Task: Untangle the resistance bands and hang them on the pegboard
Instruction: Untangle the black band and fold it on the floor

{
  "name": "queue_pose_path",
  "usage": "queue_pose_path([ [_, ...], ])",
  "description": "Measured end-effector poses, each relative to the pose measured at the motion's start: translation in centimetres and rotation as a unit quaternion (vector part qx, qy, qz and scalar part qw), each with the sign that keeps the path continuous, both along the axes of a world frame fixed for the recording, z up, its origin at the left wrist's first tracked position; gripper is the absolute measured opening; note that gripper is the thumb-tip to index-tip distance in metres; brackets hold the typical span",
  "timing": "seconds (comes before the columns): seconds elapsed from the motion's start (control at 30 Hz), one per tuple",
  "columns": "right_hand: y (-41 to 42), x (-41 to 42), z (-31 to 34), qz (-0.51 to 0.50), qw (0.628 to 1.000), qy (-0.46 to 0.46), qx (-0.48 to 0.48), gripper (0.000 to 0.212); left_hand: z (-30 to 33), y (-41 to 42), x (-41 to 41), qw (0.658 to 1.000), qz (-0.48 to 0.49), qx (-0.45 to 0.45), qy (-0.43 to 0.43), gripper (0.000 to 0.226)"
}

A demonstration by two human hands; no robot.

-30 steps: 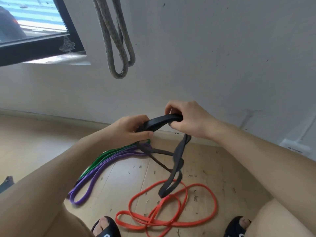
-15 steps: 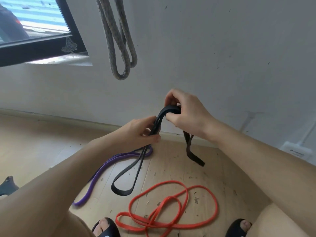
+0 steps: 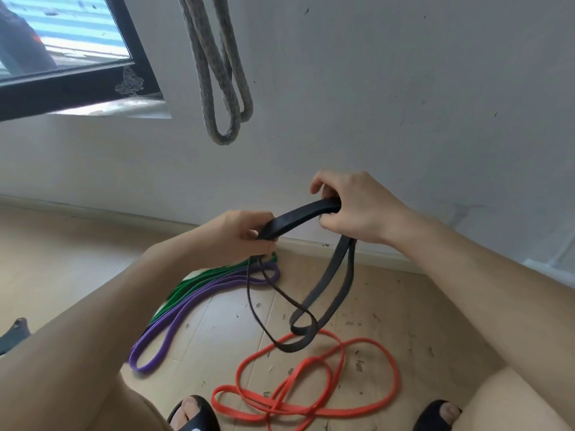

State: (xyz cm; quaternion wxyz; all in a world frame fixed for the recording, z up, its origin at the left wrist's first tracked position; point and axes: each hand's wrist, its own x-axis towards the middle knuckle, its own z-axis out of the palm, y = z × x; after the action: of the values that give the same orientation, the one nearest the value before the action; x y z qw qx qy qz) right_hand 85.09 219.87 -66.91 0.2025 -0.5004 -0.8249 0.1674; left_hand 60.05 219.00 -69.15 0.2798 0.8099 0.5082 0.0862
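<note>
The wall (image 3: 404, 88) is the landmark here. Along its foot runs the wooden floor (image 3: 77, 259), and high against it hangs a grey rope loop (image 3: 224, 88), with a dark window frame (image 3: 77, 85) further left. No pegboard is in view.

On the floor, out from the wall, lie the red band (image 3: 314, 387), coiled over itself and nearest the feet, the purple band (image 3: 193, 309) and, just beside it on the side towards the wall, the green band (image 3: 186, 289).

In front of the wall's base, both hands hold the black band (image 3: 298, 217) taut between them. The left hand (image 3: 236, 241) pinches one end of the flat stretch; the right hand (image 3: 354, 209) has its fingers curled round the other. From each hand a loop hangs, and the two loops cross low down, above the red band.

To do this step well, I judge the hands should find where the hanging loops cross and pass one through, rather than pull harder, which would tighten the twist.

Half a second ago the hands were closer together and the two hanging loops hung apart, uncrossed; the green band was hidden then and shows now.
</note>
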Motion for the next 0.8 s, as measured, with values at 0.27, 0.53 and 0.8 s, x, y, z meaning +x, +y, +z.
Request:
queue_pose_path([
  [0.27, -0.7, -1.8, -0.2, -0.026, 0.994, 0.105, -0.023, 0.023, -0.1, -0.2, 0.5, 1.000, -0.011, -0.013, 0.001, 0.013],
  [0.53, -1.5, -2.3, 1.2, 0.044, 0.977, 0.177, -0.113, 0.037, -1.2, -1.2, 2.3, 0.999, 0.001, -0.038, 0.000, 0.023],
  [0.8, -1.9, -3.0, 1.3, 0.047, 0.967, 0.223, -0.117, 0.022, -0.8, -1.3, 4.0, 0.998, 0.007, 0.003, -0.061, 0.021],
])
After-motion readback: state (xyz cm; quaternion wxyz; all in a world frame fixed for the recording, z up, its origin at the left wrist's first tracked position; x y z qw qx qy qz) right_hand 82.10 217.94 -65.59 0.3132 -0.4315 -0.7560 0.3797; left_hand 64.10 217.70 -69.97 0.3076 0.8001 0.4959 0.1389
